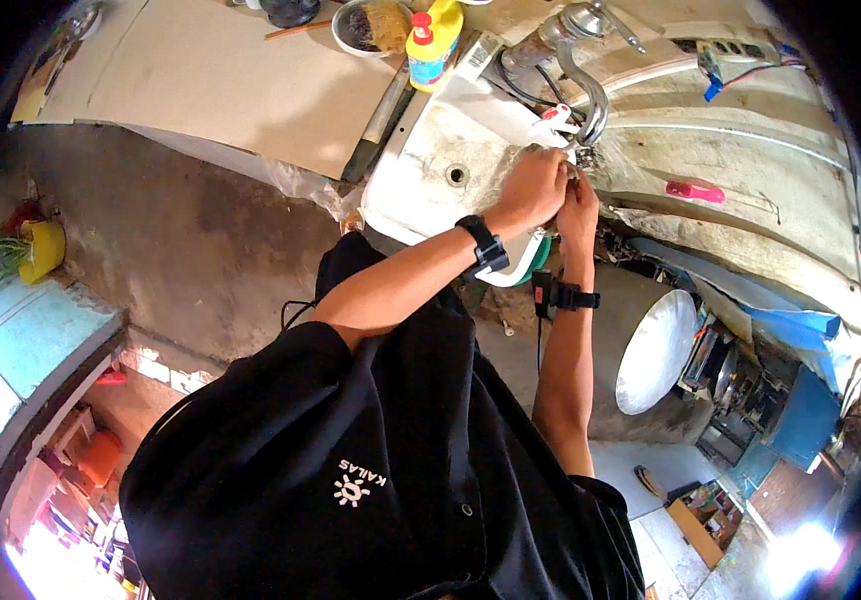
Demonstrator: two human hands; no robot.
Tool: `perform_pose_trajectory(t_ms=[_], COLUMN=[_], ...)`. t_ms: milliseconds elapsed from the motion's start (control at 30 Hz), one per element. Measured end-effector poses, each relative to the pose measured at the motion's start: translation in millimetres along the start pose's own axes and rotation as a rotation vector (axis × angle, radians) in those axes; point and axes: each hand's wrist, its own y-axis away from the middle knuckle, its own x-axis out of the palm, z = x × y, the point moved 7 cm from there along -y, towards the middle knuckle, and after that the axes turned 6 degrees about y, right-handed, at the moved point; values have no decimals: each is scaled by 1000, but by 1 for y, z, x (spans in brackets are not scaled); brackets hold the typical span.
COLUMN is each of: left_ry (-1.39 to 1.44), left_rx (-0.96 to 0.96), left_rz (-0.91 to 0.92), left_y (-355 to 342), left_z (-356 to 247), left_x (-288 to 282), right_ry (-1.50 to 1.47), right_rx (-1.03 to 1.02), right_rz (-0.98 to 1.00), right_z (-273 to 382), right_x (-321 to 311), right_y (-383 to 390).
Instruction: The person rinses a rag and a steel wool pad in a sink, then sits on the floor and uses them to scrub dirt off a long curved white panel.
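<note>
Yellow shows at the far left, on a pot [43, 250] with a spiky green plant [0, 258] beside it, above a pale blue surface [40, 335]; farther right, along the top, spreads a tan board [240, 90], with a bowl [340, 38] near its right end, something brown inside; just right of that stands a yellow bottle [434, 55] with a red pump top; next comes the white sink [400, 190], its basin stained, its drain [457, 175] lying left of both hands; the person's left hand [533, 187], a black band at its wrist, slants in over the sink's right part, fingers bent and close together; a white-and-red piece [554, 117] sits just beyond its knuckles; the right hand [578, 208] rises just beside it, fingers narrowed, tips at or very near the left hand's; whether something small is pinched between them cannot be told, as the fingers hide it; the metal tap [601, 106] curves down just beyond the fingertips, contact unclear; farther right, well apart from the hands, lies a pink object [695, 191]; below it, right of the right forearm, leans a round silvery disc [657, 352]
</note>
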Motion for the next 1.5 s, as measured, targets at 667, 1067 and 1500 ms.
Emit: perform_pose_trajectory(t_ms=[667, 1067, 1500], left_ry=[-263, -64, -35], left_rx=[-53, 49, 64], left_rz=[28, -135, -6], left_y=[40, 32, 36], left_z=[40, 11, 5], left_x=[-38, -56, -24], right_ry=[-5, -31, -864], right_rx=[-121, -137, -41], right_rz=[-124, -164, -106], right_z=[47, 48, 29], right_x=[11, 10, -2], right_y=[-6, -10, 0])
